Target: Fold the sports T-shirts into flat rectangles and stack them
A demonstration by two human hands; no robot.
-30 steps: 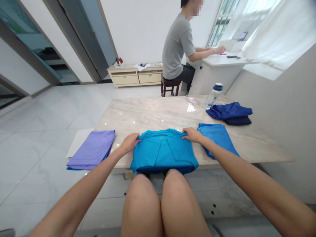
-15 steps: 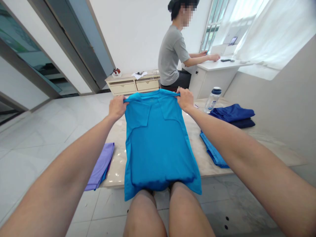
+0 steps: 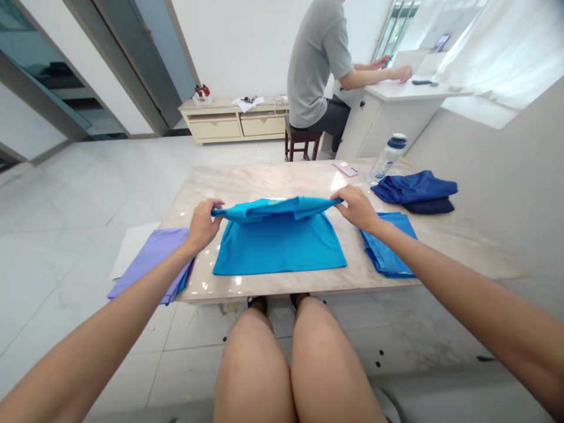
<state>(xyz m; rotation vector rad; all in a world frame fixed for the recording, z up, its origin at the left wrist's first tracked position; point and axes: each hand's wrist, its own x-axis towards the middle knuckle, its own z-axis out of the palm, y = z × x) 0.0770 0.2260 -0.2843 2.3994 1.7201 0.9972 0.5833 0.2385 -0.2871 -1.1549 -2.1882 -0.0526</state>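
Note:
A bright blue T-shirt (image 3: 282,247) lies partly on the marble-topped table (image 3: 207,182), its lower part flat near the front edge. Its upper edge is raised and bent over toward me. At the left corner of that edge, my left hand (image 3: 205,224) pinches the cloth. My right hand (image 3: 356,207) is closed on the right corner. Between the hands the fabric sags in a slightly wavy fold. To the left rests a stack of folded clothes with a purple garment (image 3: 154,258) on top. Folded blue clothes (image 3: 388,247) lie beneath my right forearm's near side.
A water bottle (image 3: 388,157), a pink phone (image 3: 345,168) and dark blue garments (image 3: 416,191) occupy the table's far right. Beyond, a person in a grey shirt (image 3: 315,64) sits on a stool (image 3: 302,141) at a white desk (image 3: 388,111). A low cabinet (image 3: 238,126) stands by the wall.
The shirt, held up and stretched before, has come down onto the table, and its top edge has folded over toward me. Both hands have lowered with it, still gripping the corners. My view has tilted down.

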